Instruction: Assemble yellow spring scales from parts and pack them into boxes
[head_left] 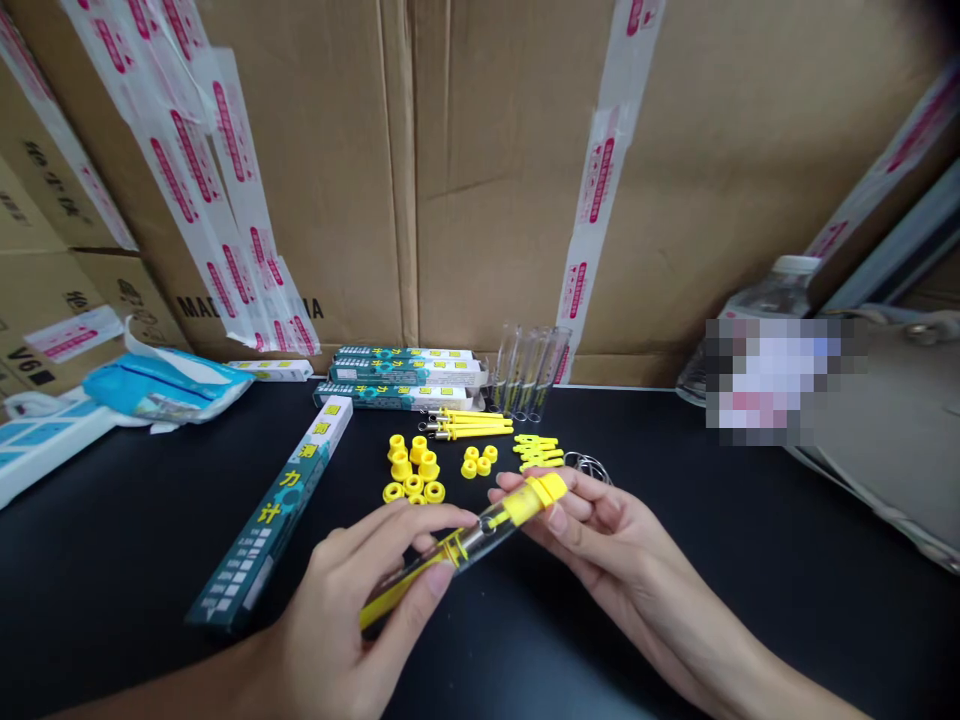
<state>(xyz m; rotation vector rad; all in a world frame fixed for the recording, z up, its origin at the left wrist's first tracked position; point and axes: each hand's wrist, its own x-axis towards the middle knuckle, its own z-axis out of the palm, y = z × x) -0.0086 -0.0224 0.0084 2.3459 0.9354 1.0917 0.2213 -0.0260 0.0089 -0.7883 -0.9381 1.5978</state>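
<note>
A clear tube spring scale (480, 545) with yellow inner parts slants upward to the right between my hands. My left hand (360, 590) is closed round its lower part, thumb in front and index finger along the top. The fingers of my right hand (600, 530) pinch the upper end near the yellow cap (551, 489). A metal spring and a yellow piece show through the tube wall. Just beyond my hands lie yellow flanged caps (401, 464), small yellow rings (470, 467), yellow rods with springs (472, 428) and yellow hook-like strips (540, 450).
Several clear tubes (529, 375) stand behind the parts, beside stacked printed boxes (405, 375). A long green box (277, 510) lies at left. Metal rings (589, 465) sit right of the strips. A blue packet (169, 383), a plastic bottle (780, 285) and large cardboard (487, 200) border the black table.
</note>
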